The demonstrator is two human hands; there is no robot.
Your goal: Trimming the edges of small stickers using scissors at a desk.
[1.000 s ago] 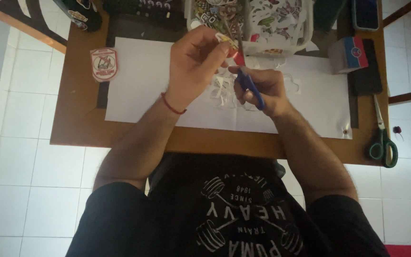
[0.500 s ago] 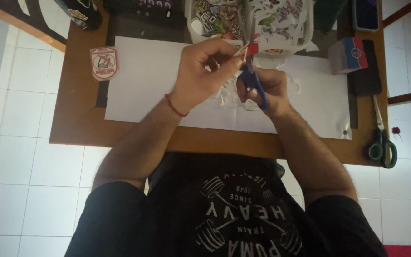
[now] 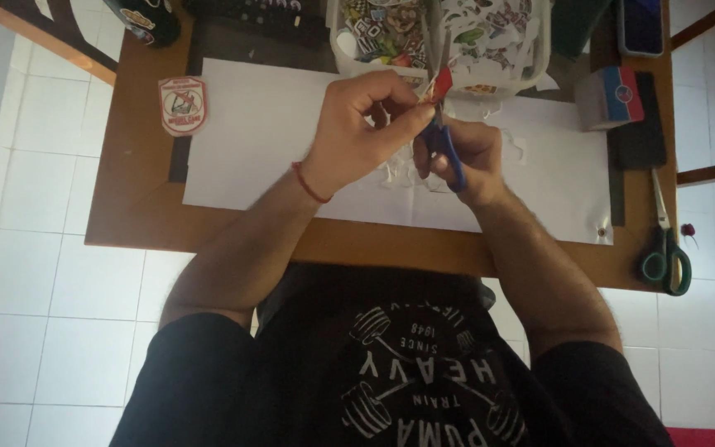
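My left hand (image 3: 366,128) pinches a small red and white sticker piece (image 3: 440,84) between thumb and fingers, held above the white sheet (image 3: 258,141). My right hand (image 3: 469,153) grips blue-handled scissors (image 3: 444,149), whose blades point up at the sticker piece. The two hands touch over the middle of the wooden table (image 3: 138,215). White paper scraps (image 3: 395,174) lie on the sheet under the hands. A red thread band circles my left wrist.
Two white tubs, one with stickers (image 3: 378,33) and one with paper cuttings (image 3: 498,37), stand at the back. A shield-shaped sticker (image 3: 184,105) lies left. A small box (image 3: 614,95) and green-handled scissors (image 3: 664,248) lie right. White floor tiles surround the table.
Both hands have shifted slightly, keeping the sticker piece and scissors together. The sticker piece now sits a little lower and closer to the scissor blades.
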